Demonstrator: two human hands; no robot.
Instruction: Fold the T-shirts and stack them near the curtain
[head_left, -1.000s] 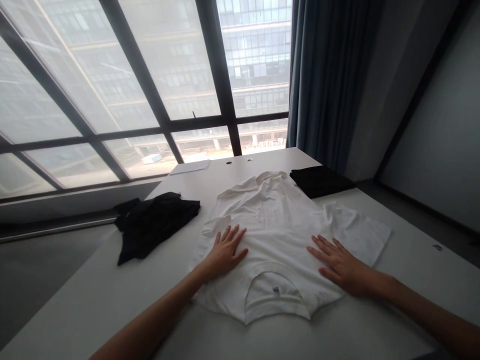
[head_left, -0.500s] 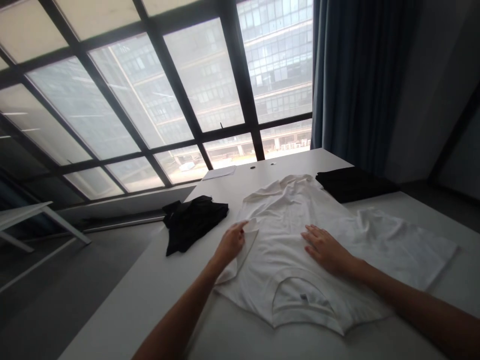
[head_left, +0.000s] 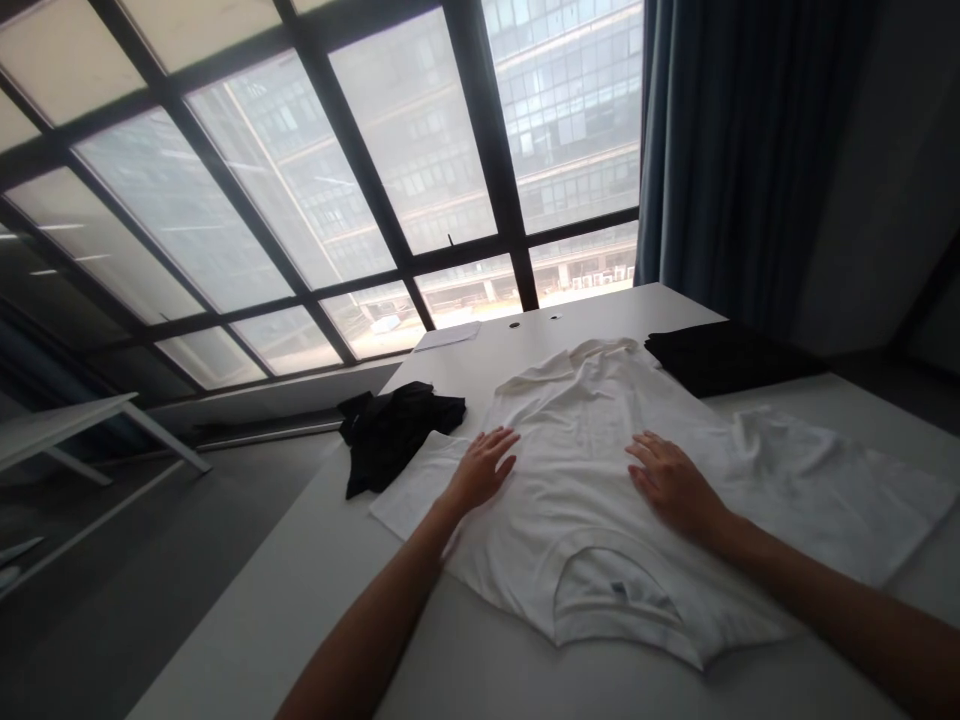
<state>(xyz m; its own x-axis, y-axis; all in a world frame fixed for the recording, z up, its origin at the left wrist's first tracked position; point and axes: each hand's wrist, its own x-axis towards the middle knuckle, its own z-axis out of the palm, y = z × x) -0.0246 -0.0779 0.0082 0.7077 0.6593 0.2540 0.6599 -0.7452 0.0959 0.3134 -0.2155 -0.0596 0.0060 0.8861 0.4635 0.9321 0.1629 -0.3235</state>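
Note:
A white T-shirt lies spread on the white table, its neckline towards me and its hem at the far end. Light creases run across its body. My left hand rests flat on the shirt near the left sleeve, fingers stretched out and holding nothing. On the right side of the chest my right hand lies with its fingers extended, also flat on the cloth. Both sleeves are laid outward, the right one rumpled near its base. A small dark label shows inside the collar.
A crumpled black garment sits at the table's left edge, beside the left sleeve. Folded black cloth lies at the far right. A paper sheet is at the far end of the table. Another white table stands to the left.
My left hand has let go of the left sleeve, which was folded over and now lies outward towards the black garment. My right hand stays on the shirt.

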